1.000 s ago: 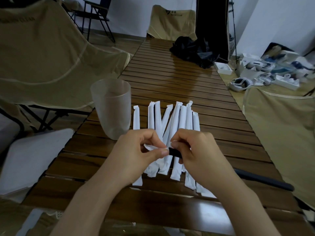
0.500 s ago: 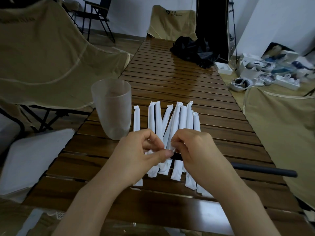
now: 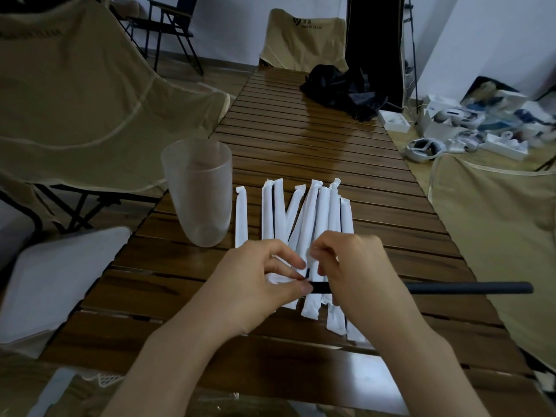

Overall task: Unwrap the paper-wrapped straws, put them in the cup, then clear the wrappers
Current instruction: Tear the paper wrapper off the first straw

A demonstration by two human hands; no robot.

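Both hands are working low over the row of wrapped straws (image 3: 304,224), and the risk is right there: the left hand (image 3: 258,284) pinches the crumpled wrapper (image 3: 278,278) at the black straw (image 3: 469,288)'s near end, and if that thin paper tears short, a scrap likely stays stuck on the tip. The right hand (image 3: 358,272) is curled round the straw's left part, thumb and forefinger pinching a bit of white paper just above it. A hard tug could also swing the long free end, which juts out well right of the cup (image 3: 197,191), or drag the hands through the wrapped straws lying directly beneath them and scatter that row.

Where's the straw? Lying roughly level, its bared end between the two hands, the rest passing under the right hand. The cup stands upright to the left of the row, near the left hand but apart from it, with no straws visible inside.
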